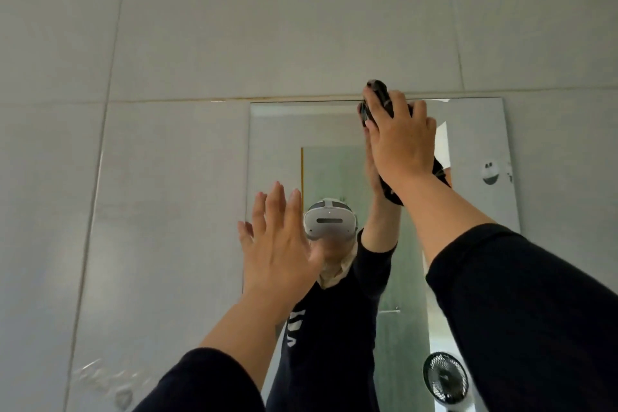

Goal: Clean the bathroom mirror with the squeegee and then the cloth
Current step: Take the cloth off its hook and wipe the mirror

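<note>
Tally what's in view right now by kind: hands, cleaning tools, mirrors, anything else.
Hands: 2, the left hand open, the right hand pressing the cloth
Cloths: 1, the dark cloth
Squeegees: 0 in view
Mirrors: 1, the mirror
Fans: 1, the small fan
Total: 5

The wall tiles are showing a glossy, smooth glaze, catching pale glare. The mirror is reflecting cleanly — smooth, frameless glass. The cloth is looking dark, soft and matt — crumpled fabric. The sleeves are appearing as black matt knit.
</note>
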Motion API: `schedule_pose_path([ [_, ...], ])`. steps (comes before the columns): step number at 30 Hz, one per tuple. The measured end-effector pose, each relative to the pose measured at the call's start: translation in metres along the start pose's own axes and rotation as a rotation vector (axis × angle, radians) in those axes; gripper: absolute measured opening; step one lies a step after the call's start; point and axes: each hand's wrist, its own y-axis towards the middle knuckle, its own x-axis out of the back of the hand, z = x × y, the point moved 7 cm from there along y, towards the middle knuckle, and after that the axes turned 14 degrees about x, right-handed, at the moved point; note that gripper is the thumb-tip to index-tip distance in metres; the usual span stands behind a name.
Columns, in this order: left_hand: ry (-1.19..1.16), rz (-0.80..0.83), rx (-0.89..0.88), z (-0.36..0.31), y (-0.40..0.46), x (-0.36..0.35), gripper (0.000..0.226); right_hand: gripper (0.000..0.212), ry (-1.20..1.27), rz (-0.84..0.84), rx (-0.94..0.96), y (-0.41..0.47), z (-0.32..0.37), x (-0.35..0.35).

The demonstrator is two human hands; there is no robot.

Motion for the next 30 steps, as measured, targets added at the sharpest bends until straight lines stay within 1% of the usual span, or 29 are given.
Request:
schedule_pose_path([
  [6,0.005,-0.005,-0.006,-0.004,0.003,-0.01,0.094,0.046,-0.02,0.007,-0.177,-0.028,-0.075,0.007],
  [10,-0.014,-0.024,-0.006,-0.002,0.006,-0.011,0.097,0.046,-0.017,0.018,-0.365,-0.052,-0.121,0.01],
  [14,-0.023,-0.036,0.001,-0.003,0.008,-0.011,0.098,0.045,-0.029,-0.007,-0.549,-0.076,-0.132,0.01],
  [16,-0.018,-0.045,0.001,-0.002,0.008,-0.012,0.098,0.045,-0.027,-0.028,-0.589,-0.082,-0.12,0.01],
  [21,0.018,-0.038,-0.008,-0.003,0.007,-0.01,0.095,0.045,0.016,-0.06,-0.442,-0.063,-0.068,0.009],
  [24,-0.043,-0.051,-0.011,-0.002,0.005,-0.003,0.085,0.046,0.04,-0.054,-0.364,-0.048,-0.035,0.008],
  [27,-0.139,-0.111,-0.002,0.014,0.0,0.008,0.074,0.046,0.079,-0.067,-0.261,-0.033,0.006,0.006],
  [30,-0.143,-0.131,0.04,0.042,-0.003,0.012,0.071,0.052,0.1,-0.05,-0.167,-0.021,0.051,0.001],
])
